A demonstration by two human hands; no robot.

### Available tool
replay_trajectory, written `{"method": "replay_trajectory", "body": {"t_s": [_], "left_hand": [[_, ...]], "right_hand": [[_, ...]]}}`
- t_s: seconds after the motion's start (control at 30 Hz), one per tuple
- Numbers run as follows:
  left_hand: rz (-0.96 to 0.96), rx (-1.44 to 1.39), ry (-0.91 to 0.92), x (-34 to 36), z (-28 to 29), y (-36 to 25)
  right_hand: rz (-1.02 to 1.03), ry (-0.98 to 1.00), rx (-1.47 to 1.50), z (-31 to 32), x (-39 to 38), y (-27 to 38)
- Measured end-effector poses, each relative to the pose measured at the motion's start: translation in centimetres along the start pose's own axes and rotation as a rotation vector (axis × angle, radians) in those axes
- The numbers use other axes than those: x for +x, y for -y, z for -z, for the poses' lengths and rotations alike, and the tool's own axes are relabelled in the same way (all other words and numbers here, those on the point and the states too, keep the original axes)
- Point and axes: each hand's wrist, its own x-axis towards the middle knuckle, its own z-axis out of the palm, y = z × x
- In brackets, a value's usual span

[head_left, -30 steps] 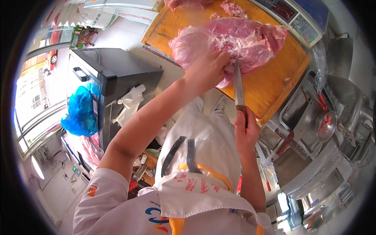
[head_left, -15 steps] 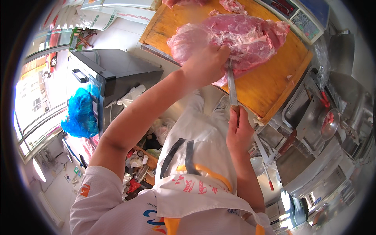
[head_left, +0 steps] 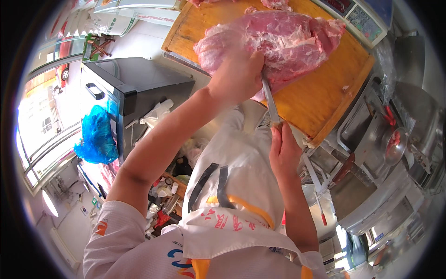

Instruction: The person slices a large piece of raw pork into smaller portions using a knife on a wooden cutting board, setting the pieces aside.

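A large slab of raw pink meat (head_left: 292, 44) with pale fat lies across the wooden cutting board (head_left: 320, 109). My left hand (head_left: 239, 74) is closed at its near edge, gripping the meat there; the fingertips are partly hidden and blurred. In my right hand (head_left: 285, 148) is the handle of a knife (head_left: 270, 103), held close to the board's near edge. The blade points away from me, and its tip meets the meat right beside my left fingers. A flap of meat hangs at the board's near edge, below the blade.
Smaller meat pieces (head_left: 276, 4) sit at the board's far side. A scale (head_left: 364, 23) stands far right. Metal trays, a strainer (head_left: 395, 139) and another knife (head_left: 344, 169) are on the right. Leftward are a dark cabinet (head_left: 153, 86) and a blue plastic bag (head_left: 96, 135).
The knife's tip has shifted left along the meat's near edge, and the blade is more slanted. My left hand has moved slightly left, keeping its grip. The whole view has shifted a little.
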Motion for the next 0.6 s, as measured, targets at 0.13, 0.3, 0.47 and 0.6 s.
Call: {"method": "replay_trajectory", "body": {"t_s": [0.13, 0.3, 0.47, 0.6], "left_hand": [[0.014, 0.010, -0.067, -0.5, -0.5, 0.1], [0.011, 0.013, -0.140, -1.0, -1.0, -0.1], [0.040, -0.020, -0.186, -1.2, -0.9, -0.6], [0.026, -0.032, -0.211, -2.0, -1.1, -0.5]], "right_hand": [[-0.015, 0.060, -0.087, 1.1, 1.2, 0.8], [0.046, 0.049, -0.079, 1.5, 0.8, 0.1], [0.083, 0.060, -0.032, 1.7, 3.0, 0.2], [0.099, 0.087, -0.027, 2.2, 2.3, -0.3]]}}
